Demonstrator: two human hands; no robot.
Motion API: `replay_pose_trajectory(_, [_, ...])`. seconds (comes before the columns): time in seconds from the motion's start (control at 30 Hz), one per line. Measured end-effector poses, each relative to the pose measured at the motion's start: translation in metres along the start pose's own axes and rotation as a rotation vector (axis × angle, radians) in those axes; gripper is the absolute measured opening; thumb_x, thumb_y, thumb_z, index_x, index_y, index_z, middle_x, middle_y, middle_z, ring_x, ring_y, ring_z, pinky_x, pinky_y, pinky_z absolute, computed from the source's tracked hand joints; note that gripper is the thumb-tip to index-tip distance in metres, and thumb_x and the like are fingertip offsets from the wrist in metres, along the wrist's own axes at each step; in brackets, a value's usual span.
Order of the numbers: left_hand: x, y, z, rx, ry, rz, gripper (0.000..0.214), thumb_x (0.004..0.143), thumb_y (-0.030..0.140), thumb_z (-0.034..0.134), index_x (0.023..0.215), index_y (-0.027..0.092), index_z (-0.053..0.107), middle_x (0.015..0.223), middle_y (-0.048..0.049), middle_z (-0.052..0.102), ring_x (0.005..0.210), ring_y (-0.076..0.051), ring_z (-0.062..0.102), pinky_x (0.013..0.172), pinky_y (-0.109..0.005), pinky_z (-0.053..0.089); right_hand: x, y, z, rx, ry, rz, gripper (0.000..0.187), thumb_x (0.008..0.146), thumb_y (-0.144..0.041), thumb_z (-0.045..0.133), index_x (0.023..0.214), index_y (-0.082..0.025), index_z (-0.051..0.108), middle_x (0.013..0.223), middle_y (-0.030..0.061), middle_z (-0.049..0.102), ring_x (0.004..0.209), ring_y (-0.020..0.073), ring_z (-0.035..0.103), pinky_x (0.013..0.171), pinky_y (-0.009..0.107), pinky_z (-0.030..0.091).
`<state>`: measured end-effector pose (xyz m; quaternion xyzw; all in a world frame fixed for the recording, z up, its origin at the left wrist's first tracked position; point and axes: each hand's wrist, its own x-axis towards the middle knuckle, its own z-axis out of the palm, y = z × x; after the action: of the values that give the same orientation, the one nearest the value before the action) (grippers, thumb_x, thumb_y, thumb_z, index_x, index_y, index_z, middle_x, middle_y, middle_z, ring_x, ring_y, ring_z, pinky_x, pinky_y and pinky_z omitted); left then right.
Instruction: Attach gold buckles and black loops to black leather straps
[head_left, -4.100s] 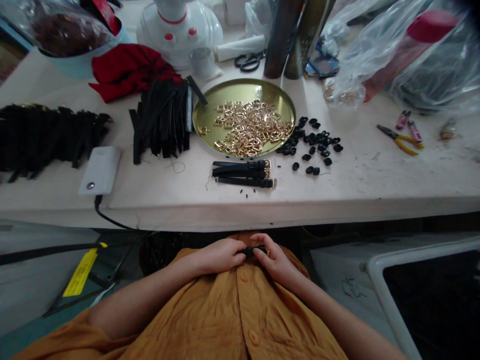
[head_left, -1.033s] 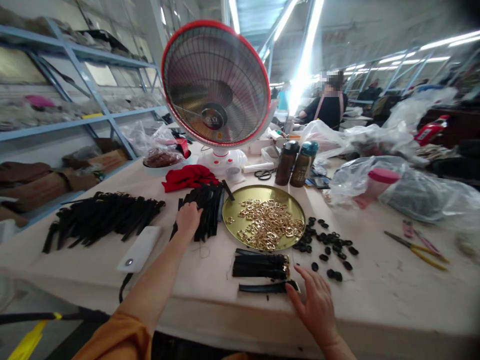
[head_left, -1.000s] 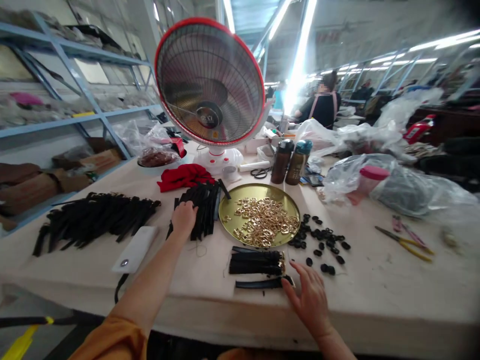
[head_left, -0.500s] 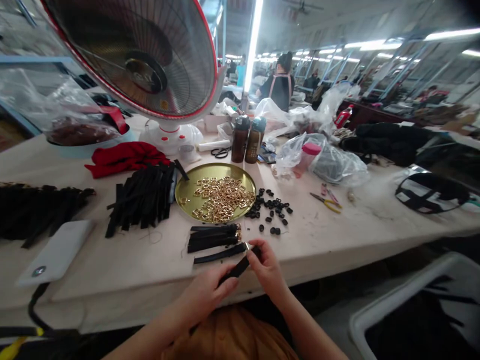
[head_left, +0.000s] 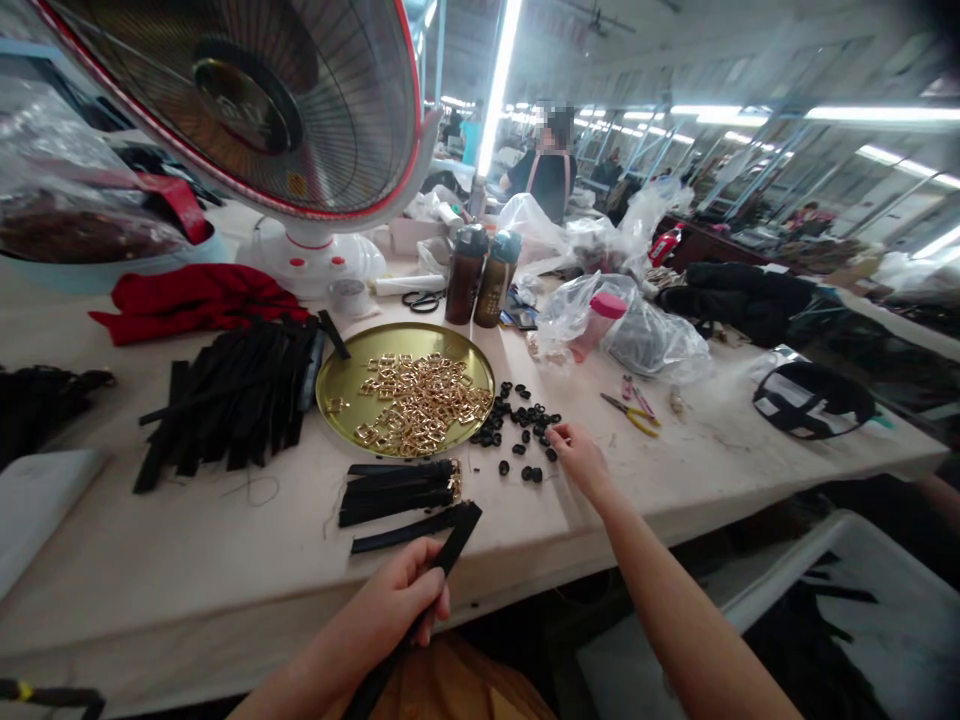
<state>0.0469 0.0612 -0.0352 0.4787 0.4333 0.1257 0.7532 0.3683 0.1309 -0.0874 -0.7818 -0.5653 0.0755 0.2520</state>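
Note:
My left hand (head_left: 420, 585) is closed around a black strap (head_left: 455, 540) whose free end points up and away from me. Over at the small black rings (head_left: 536, 415), my right hand (head_left: 581, 455) has its fingertips drawn together at the edge of the scatter; what is between them, if anything, is hidden. Beyond the held strap lies a short stack of black straps (head_left: 397, 492) with gold buckles (head_left: 455, 480) at their right ends. A single strap (head_left: 397, 535) lies just in front of that stack. The round golden tray (head_left: 334, 375) bears a heap of loose gold buckles (head_left: 420, 410).
A big pile of black straps (head_left: 232, 395) lies left of the tray. Behind stand a red-rimmed fan heater (head_left: 247, 110) and two bottles (head_left: 463, 280). Yellow-handled pliers (head_left: 637, 418) lie to the right. A white bin (head_left: 739, 590) with dark pieces stands below the table's right edge.
My right hand has left the strap and moved right to the black rings. My left hand keeps the strap and has shifted slightly left and down. The view has turned a little.

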Motion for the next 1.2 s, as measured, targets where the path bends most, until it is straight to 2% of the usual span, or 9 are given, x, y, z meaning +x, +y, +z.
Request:
replay_pose_trajectory(0.17, [0.002,0.006,0.000,-0.049,0.035,0.020,0.022,0.076,0.032,0.044,0.091,0.015,0.044,0.059,0.0053,0.053,0.039,-0.003,0.040,0.040,-0.015,0.026,0.015,-0.010,0.007,-0.114,-0.067,-0.028,0.022,0.077,-0.035,0.048,0.081,-0.018,0.060,0.081,0.0052,0.060,0.072,0.0158,0.053,0.062,0.026,0.037])
replay_pose_trajectory(0.33, [-0.002,0.015,0.003,-0.309,-0.028,-0.052,0.025,0.072,0.028,0.050,0.094,0.015,0.048,0.061,0.0035,0.055,0.039,-0.003,0.042,0.038,-0.014,0.024,0.021,-0.024,0.009,-0.209,-0.132,-0.072,0.011,0.071,-0.026,0.055,0.074,-0.018,0.061,0.079,0.0064,0.060,0.073,0.0176,0.053,0.063,0.027,0.035])
replay_pose_trajectory(0.47, [-0.011,0.019,0.005,-0.458,-0.075,-0.069,0.025,0.069,0.021,0.051,0.093,0.015,0.050,0.063,0.0023,0.056,0.041,-0.003,0.043,0.037,-0.013,0.026,0.016,-0.030,0.000,-0.253,-0.100,-0.054,0.019,0.075,-0.025,0.047,0.083,-0.016,0.061,0.082,0.0100,0.061,0.075,0.0206,0.053,0.063,0.030,0.035])
replay_pose_trajectory(0.57, [-0.016,0.018,0.006,-0.488,-0.097,-0.045,0.024,0.069,0.018,0.050,0.092,0.014,0.051,0.066,0.0011,0.057,0.042,-0.003,0.045,0.037,-0.014,0.029,0.003,-0.035,-0.011,-0.201,0.000,-0.017,0.027,0.076,-0.024,0.043,0.097,-0.015,0.059,0.081,0.0092,0.062,0.073,0.0202,0.054,0.063,0.030,0.035])
replay_pose_trajectory(0.67, [-0.020,0.016,0.008,-0.475,-0.100,-0.036,0.019,0.068,0.017,0.050,0.087,0.013,0.051,0.070,-0.0007,0.059,0.042,-0.003,0.046,0.037,-0.014,0.031,-0.025,-0.051,-0.021,0.050,0.036,-0.024,0.028,0.076,-0.024,0.043,0.098,-0.017,0.058,0.076,0.0057,0.061,0.066,0.0170,0.052,0.061,0.029,0.037])
replay_pose_trajectory(0.8, [-0.022,0.014,0.009,-0.404,-0.095,-0.038,0.025,0.064,0.012,0.047,0.089,0.013,0.051,0.077,-0.0032,0.060,0.051,-0.006,0.053,0.041,-0.014,0.036,-0.081,-0.087,-0.019,0.718,-0.216,0.070,0.021,0.073,-0.034,0.052,0.087,-0.018,0.055,0.073,0.0015,0.059,0.062,0.0131,0.051,0.059,0.026,0.039])
replay_pose_trajectory(0.93, [-0.022,0.011,0.007,-0.173,-0.051,0.026,0.026,0.072,0.015,0.043,0.097,0.014,0.049,0.070,0.0009,0.056,0.046,-0.005,0.047,0.042,-0.015,0.035,-0.128,-0.118,-0.003,1.044,-0.327,0.251,0.016,0.070,-0.032,0.061,0.078,-0.019,0.056,0.057,-0.0054,0.047,0.051,0.0080,0.041,0.052,0.021,0.035])
replay_pose_trajectory(1.07, [-0.022,0.004,0.001,0.154,0.034,0.138,0.027,0.084,0.033,0.036,0.094,0.014,0.052,0.055,0.0051,0.047,0.040,-0.005,0.038,0.039,-0.015,0.030,-0.146,-0.134,0.006,1.432,-0.383,0.435,0.017,0.067,-0.025,0.065,0.081,-0.021,0.056,0.061,-0.0060,0.051,0.052,0.0060,0.043,0.052,0.019,0.037])
replay_pose_trajectory(1.2, [-0.021,-0.001,-0.004,0.369,0.180,0.204,0.029,0.085,0.034,0.034,0.098,0.016,0.053,0.054,0.0053,0.047,0.042,-0.007,0.041,0.041,-0.017,0.032,-0.147,-0.141,0.008,1.655,-0.435,0.541,0.017,0.068,-0.029,0.065,0.080,-0.019,0.057,0.065,-0.0026,0.059,0.054,0.0064,0.050,0.053,0.018,0.041])
